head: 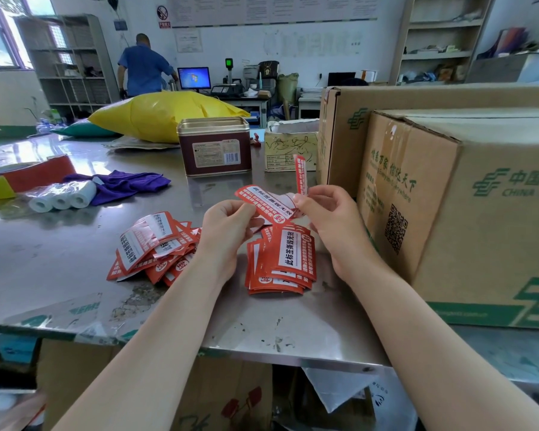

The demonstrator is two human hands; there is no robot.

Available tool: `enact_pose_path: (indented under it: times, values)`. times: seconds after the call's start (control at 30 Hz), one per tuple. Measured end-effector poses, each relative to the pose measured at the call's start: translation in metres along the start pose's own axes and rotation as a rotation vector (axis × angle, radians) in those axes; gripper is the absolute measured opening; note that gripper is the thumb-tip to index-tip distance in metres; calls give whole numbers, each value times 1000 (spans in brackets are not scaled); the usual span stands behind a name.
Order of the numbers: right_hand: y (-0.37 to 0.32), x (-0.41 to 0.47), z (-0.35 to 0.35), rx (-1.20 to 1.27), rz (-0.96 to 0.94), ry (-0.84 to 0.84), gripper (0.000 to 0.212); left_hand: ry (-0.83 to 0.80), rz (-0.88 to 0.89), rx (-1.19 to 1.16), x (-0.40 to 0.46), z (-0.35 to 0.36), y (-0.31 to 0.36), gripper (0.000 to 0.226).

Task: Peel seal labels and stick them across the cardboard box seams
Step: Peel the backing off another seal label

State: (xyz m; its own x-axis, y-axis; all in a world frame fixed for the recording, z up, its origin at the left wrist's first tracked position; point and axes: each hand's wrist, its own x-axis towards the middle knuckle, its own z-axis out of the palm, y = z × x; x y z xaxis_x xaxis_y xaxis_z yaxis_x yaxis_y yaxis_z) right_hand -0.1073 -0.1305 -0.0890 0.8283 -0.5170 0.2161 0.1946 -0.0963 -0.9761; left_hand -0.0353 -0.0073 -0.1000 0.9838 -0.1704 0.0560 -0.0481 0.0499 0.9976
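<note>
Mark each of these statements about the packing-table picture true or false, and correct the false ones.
1. Both hands hold one seal label sheet above the table. True: the left hand grips the label sheet while the right hand pinches a strip peeling upward from it.
2. The metal tin is lying on its side. False: the tin stands upright behind the hands.
3. The white paper rolls sit to the left of the purple cloth. True: the rolls lie beside the cloth.
4. The cardboard box stands on the person's left. False: the box is on the right.
5. Only one label lies on the table. False: two label piles lie there.
</note>
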Motion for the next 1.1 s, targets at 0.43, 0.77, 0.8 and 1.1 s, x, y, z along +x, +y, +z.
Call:
enact_pose_path:
  times: [0.43, 0.77, 0.8, 1.1]
  values:
    - [5, -3, 1, -257, -226, -23, 36, -33, 32, 34, -6, 3, 3, 23]
    - [7, -7, 6, -553, -344, -132, 40, -4, 343, 61, -14, -1, 8, 14]
    - [7, -7, 6, -564, -373, -123, 37, -4, 332, 54, -13, -1, 7, 12]
    - [6, -1, 0, -115, -111, 1, 34, -77, 147, -124, -16, -4, 12, 17]
